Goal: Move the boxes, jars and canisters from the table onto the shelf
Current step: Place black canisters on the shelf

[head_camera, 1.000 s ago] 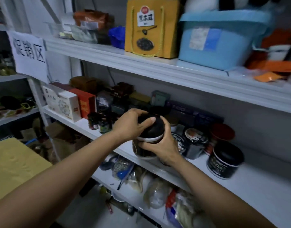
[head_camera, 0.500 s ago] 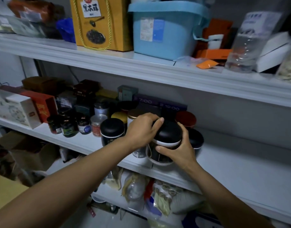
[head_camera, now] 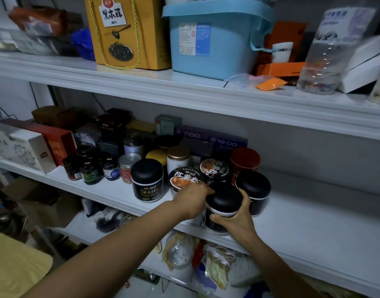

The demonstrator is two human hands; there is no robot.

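A black canister with a domed lid (head_camera: 224,203) stands at the front edge of the white middle shelf (head_camera: 303,224). My left hand (head_camera: 191,201) grips its left side and my right hand (head_camera: 236,222) wraps its lower right side. Two matching black canisters flank it: one to the left (head_camera: 147,179), one just behind on the right (head_camera: 253,190). Round noodle tubs with printed lids (head_camera: 185,179) sit directly behind my left hand.
Small jars (head_camera: 90,168), tins and boxes (head_camera: 23,147) crowd the left half of the middle shelf; its right half is bare. The upper shelf holds a yellow gift bag (head_camera: 124,33) and a blue bin (head_camera: 214,37). A yellow table corner (head_camera: 14,269) shows at lower left.
The canister in both hands has come down from above the shelf edge to rest on the shelf in front of the other containers. The view has shifted closer and to the right.
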